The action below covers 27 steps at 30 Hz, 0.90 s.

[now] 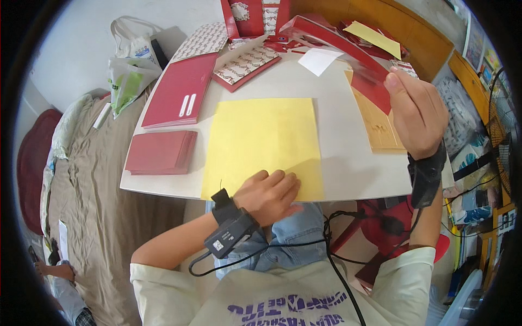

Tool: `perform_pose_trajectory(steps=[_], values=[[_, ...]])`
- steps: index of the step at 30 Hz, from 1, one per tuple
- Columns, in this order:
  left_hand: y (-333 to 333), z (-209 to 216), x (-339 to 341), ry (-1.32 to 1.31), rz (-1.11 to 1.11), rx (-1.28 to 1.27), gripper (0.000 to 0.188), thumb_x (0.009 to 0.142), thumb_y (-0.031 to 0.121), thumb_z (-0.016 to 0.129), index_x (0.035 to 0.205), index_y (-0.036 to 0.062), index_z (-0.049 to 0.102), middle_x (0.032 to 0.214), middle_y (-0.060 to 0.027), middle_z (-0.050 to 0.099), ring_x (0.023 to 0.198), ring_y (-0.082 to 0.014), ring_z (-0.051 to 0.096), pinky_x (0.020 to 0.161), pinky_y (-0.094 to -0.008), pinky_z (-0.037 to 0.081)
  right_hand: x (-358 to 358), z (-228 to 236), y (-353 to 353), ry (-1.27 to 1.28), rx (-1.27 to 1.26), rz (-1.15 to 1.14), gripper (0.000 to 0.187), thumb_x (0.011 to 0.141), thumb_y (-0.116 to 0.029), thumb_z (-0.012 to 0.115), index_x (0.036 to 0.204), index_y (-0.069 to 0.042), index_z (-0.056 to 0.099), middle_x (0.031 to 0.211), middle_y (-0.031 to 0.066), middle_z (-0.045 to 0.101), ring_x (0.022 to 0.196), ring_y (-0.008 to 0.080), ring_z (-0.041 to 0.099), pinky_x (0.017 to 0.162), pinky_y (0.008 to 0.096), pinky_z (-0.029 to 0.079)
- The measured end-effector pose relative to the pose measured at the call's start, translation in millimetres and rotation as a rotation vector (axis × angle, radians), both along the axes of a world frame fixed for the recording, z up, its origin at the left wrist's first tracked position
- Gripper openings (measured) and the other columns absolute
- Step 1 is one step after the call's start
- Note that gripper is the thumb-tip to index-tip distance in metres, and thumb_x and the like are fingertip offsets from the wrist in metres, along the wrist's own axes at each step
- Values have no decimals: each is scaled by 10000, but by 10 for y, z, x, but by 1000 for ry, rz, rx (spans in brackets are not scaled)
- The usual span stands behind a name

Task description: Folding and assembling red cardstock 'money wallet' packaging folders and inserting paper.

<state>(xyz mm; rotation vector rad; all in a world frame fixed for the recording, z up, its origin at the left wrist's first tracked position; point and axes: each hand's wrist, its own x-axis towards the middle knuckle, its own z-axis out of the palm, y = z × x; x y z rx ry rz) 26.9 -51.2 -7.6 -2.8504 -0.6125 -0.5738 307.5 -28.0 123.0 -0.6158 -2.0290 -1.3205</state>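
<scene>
A yellow square sheet (263,144) lies flat at the near middle of the table. My left hand (266,194) rests over its near edge, with the fingers curled in and the thumb a little apart; nothing shows in it. Raised over the right side of the table, my right hand (416,108) pinches the near end of a long, glossy, see-through red sheet (353,51). That sheet slants away to the far middle, its far end in the air. Under it, partly covered, lies a tan wooden board (375,127).
On the table's left are a stack of small red cards (161,152), large red panels (182,89) and patterned boards (247,65). A red box (253,19) stands at the back. A white paper (319,61) lies far middle. Black cables (326,233) cross my lap. A bed (103,174) stands left.
</scene>
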Motion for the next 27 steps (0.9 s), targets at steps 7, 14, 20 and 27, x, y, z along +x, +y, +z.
perform_pose_trajectory(steps=[7, 14, 20, 27], values=[[-62, 93, 8, -179, 4, -211, 295, 793, 175, 693, 1056, 54, 637, 1023, -65, 602, 884, -231, 605, 742, -350, 480, 193, -92, -79, 32, -63, -26, 327, 679, 22, 660, 1006, 25, 676, 952, 137, 675, 776, 265, 638, 667, 320, 530], [332, 223, 43, 41, -44, -331, 379, 840, 351, 677, 1142, 129, 620, 1115, -69, 565, 972, -238, 564, 805, -366, 474, 233, -163, -43, 18, -63, -42, 332, 695, -10, 655, 1026, 10, 674, 970, 128, 679, 791, 251, 642, 662, 310, 519], [343, 161, 103, 55, 117, -273, 419, 842, 421, 668, 1130, 120, 622, 1115, -67, 536, 984, -245, 561, 815, -380, 480, 208, -193, -64, 36, -64, -52, 297, 724, -44, 665, 1019, -11, 680, 971, 113, 682, 789, 230, 643, 632, 293, 501], [406, 176, 203, -88, 43, -714, 306, 816, 226, 700, 1069, 71, 625, 1036, -99, 527, 972, -278, 559, 823, -373, 478, 166, -183, -109, 51, -68, -50, 276, 733, -51, 671, 1007, -17, 680, 965, 112, 681, 800, 225, 650, 623, 292, 499]])
